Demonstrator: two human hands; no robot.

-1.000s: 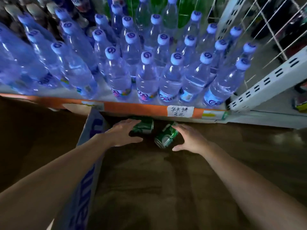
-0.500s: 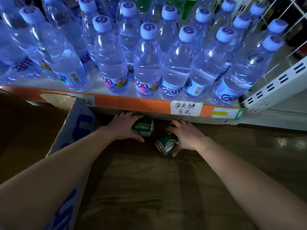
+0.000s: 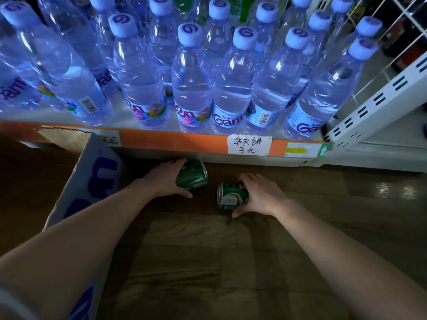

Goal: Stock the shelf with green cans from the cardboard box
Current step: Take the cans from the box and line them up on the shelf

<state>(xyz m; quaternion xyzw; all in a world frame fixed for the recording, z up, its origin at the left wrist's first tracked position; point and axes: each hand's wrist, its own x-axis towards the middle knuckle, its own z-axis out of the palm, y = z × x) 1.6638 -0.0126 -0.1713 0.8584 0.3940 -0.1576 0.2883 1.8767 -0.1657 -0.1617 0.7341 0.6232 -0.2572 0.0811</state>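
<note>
Two green cans lie on their sides low down in front of the shelf. My left hand (image 3: 165, 179) grips the left green can (image 3: 193, 175), which lies just under the shelf's orange front edge (image 3: 161, 138). My right hand (image 3: 261, 196) grips the right green can (image 3: 231, 197), whose silver end faces left. The cardboard box (image 3: 92, 179), white with blue lettering, stands at the left with its flap raised; its inside is hidden from me.
Several clear water bottles (image 3: 191, 88) with pale caps fill the shelf above the orange edge. A handwritten white price label (image 3: 249, 145) sticks to that edge. White slotted shelf uprights (image 3: 379, 100) stand at the right. Brown wood-pattern floor (image 3: 208, 262) spreads below my arms.
Both hands closed round their cans and drew them back slightly from under the shelf. The camera moved closer to the shelf, so the bottles look larger.
</note>
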